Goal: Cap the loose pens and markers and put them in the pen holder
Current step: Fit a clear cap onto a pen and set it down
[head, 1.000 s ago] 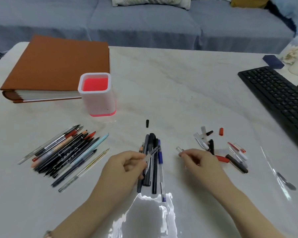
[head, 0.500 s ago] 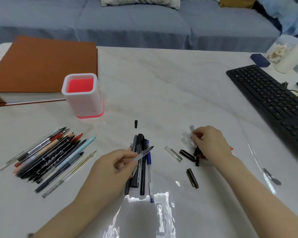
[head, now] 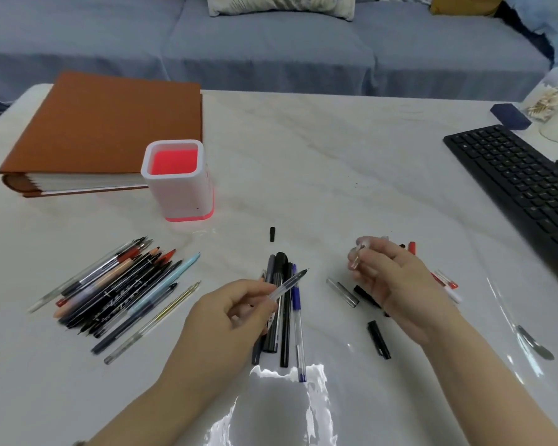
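My left hand (head: 229, 317) grips a clear uncapped pen (head: 287, 284) with its tip pointing up and right. My right hand (head: 397, 284) is raised over the cap pile and pinches a clear cap (head: 360, 252). A white pen holder (head: 178, 181) with a pink inside stands left of centre. Several uncapped pens and markers (head: 116, 291) lie fanned at the left. A few pens (head: 284, 317) lie side by side under my left hand. Loose caps lie around my right hand: a clear one (head: 342, 292), a black one (head: 379, 339), a small black one (head: 273, 234).
A brown binder (head: 103, 130) lies behind the holder at the back left. A black keyboard (head: 522, 181) runs along the right edge. A dark blue box (head: 509, 115) and a jar (head: 554, 104) sit at the far right corner. A sofa lies beyond the table.
My right hand has left the table, picked a clear cap out of the pile and lifted it. My left hand keeps the clear pen in about the same place.
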The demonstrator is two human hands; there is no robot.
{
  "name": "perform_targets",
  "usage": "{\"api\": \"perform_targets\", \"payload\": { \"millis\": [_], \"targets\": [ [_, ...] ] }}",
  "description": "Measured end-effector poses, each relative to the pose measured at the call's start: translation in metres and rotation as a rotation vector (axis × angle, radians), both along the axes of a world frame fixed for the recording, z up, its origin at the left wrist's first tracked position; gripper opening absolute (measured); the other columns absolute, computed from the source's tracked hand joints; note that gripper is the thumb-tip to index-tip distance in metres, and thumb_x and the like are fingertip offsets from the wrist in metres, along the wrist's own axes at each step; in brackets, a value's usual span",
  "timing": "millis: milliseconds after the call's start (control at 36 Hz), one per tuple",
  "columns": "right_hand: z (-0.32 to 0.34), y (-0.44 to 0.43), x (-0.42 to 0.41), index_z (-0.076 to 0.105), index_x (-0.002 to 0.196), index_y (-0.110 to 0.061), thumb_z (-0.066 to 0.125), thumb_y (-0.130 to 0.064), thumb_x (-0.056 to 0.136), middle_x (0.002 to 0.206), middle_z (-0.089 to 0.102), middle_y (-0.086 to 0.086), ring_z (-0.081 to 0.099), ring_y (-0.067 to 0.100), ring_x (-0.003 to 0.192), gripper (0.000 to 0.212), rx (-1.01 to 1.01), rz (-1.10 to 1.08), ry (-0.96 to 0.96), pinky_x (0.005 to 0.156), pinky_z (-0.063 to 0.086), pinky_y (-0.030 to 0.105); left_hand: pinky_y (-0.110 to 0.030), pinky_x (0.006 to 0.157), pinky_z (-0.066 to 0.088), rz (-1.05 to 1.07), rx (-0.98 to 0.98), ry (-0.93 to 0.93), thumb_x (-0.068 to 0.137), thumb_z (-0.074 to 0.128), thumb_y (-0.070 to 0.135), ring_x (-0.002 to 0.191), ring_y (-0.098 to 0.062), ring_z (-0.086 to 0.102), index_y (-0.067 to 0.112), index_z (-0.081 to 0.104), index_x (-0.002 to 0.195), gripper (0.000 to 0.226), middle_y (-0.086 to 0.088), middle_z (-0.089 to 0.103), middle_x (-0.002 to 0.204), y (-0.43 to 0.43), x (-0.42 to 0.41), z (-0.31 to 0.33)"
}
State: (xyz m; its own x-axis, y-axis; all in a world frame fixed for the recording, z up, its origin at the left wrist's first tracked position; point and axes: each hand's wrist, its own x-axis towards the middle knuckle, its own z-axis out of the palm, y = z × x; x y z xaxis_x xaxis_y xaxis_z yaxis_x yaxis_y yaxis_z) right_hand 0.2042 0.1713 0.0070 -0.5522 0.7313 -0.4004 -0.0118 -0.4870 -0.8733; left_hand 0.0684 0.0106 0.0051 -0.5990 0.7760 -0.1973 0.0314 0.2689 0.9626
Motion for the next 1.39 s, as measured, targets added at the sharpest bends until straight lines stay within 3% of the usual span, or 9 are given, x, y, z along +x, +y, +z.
{"api": "perform_targets", "payload": {
  "millis": [56, 167, 306, 806, 917, 1111, 1194, 1306, 1389],
  "targets": [
    [0.006, -0.013, -0.004, 0.058, 0.096, -0.013, 0.055, -0.002, 0.082, 0.064, 0.066, -0.001, 0.061, 0.008, 0.060, 0.018, -0.075, -0.030, 0.110, 0.056, 0.051, 0.015, -0.027, 0.065, 0.054, 0.010, 0.013, -0.005, 0.077, 0.068, 0.016, 0.069, -0.024, 0.062, 0.033, 0.072, 0.077, 0.017, -0.008, 0.071, 0.080, -0.002, 0.001, 0.003],
    [0.008, -0.031, -0.012, 0.060, 0.094, -0.013, 0.062, -0.012, 0.065, 0.065, 0.067, 0.002, 0.063, 0.009, 0.059, 0.030, -0.183, -0.099, 0.213, 0.054, 0.053, 0.016, -0.013, 0.054, 0.049, 0.024, 0.054, -0.056, 0.078, 0.066, 0.008, 0.055, -0.009, 0.061, 0.027, 0.072, 0.074, 0.020, -0.006, 0.072, 0.076, -0.005, 0.002, 0.011],
    [0.004, -0.043, -0.018, 0.061, 0.094, -0.011, 0.062, -0.009, 0.066, 0.068, 0.068, 0.005, 0.066, 0.011, 0.061, 0.028, -0.270, -0.123, 0.226, 0.053, 0.053, 0.016, -0.023, 0.055, 0.052, 0.009, 0.045, -0.046, 0.078, 0.065, 0.008, 0.056, -0.010, 0.063, 0.026, 0.071, 0.078, 0.019, -0.002, 0.071, 0.076, -0.010, 0.004, 0.016],
    [0.008, -0.061, -0.022, 0.064, 0.087, -0.016, 0.064, -0.013, 0.065, 0.068, 0.071, 0.006, 0.064, 0.010, 0.061, 0.022, 0.039, -0.010, 0.104, 0.063, 0.055, 0.017, -0.009, 0.048, 0.042, -0.036, 0.055, 0.004, 0.080, 0.066, 0.010, 0.051, -0.003, 0.058, 0.026, 0.072, 0.085, 0.017, 0.004, 0.067, 0.065, -0.013, 0.005, 0.010],
    [0.009, -0.066, -0.026, 0.060, 0.086, -0.015, 0.067, -0.018, 0.058, 0.072, 0.073, 0.009, 0.067, 0.013, 0.064, 0.029, 0.142, 0.009, 0.074, 0.068, 0.056, 0.020, -0.009, 0.051, 0.042, -0.047, 0.062, 0.098, 0.080, 0.067, 0.013, 0.050, -0.001, 0.054, 0.027, 0.072, 0.088, 0.017, 0.013, 0.065, 0.062, -0.014, 0.004, 0.005],
    [0.005, -0.080, -0.034, 0.053, 0.082, -0.014, 0.066, -0.011, 0.058, 0.062, 0.071, 0.009, 0.066, 0.014, 0.059, 0.028, 0.171, -0.094, 0.116, 0.064, 0.055, 0.018, -0.003, 0.055, 0.034, -0.078, 0.100, 0.439, 0.080, 0.061, 0.017, 0.060, -0.008, 0.054, 0.025, 0.070, 0.096, 0.020, 0.004, 0.065, 0.075, -0.018, 0.003, -0.003],
    [0.003, -0.086, -0.036, 0.053, 0.085, -0.014, 0.063, -0.009, 0.060, 0.064, 0.071, 0.010, 0.067, 0.015, 0.061, 0.027, 0.152, -0.099, 0.148, 0.065, 0.055, 0.018, -0.004, 0.057, 0.041, -0.027, 0.112, 0.281, 0.080, 0.064, 0.009, 0.064, -0.005, 0.062, 0.022, 0.074, 0.085, 0.016, 0.004, 0.070, 0.077, -0.019, 0.002, -0.001],
    [0.003, -0.087, -0.039, 0.052, 0.084, -0.014, 0.060, 0.000, 0.068, 0.063, 0.071, 0.010, 0.068, 0.014, 0.061, 0.023, 0.163, -0.089, 0.164, 0.062, 0.054, 0.017, -0.006, 0.050, 0.042, 0.002, 0.076, -0.073, 0.077, 0.064, -0.005, 0.049, 0.002, 0.059, 0.022, 0.072, 0.074, 0.028, 0.007, 0.070, 0.057, -0.017, 0.001, 0.005],
    [0.001, -0.090, -0.041, 0.052, 0.084, -0.015, 0.059, 0.003, 0.070, 0.062, 0.071, 0.010, 0.068, 0.014, 0.060, 0.024, 0.153, -0.109, 0.168, 0.057, 0.052, 0.016, -0.010, 0.051, 0.044, 0.020, 0.071, -0.073, 0.078, 0.064, -0.003, 0.051, -0.001, 0.062, 0.018, 0.074, 0.076, 0.023, 0.007, 0.071, 0.060, -0.016, 0.001, 0.002]
  ]
}}
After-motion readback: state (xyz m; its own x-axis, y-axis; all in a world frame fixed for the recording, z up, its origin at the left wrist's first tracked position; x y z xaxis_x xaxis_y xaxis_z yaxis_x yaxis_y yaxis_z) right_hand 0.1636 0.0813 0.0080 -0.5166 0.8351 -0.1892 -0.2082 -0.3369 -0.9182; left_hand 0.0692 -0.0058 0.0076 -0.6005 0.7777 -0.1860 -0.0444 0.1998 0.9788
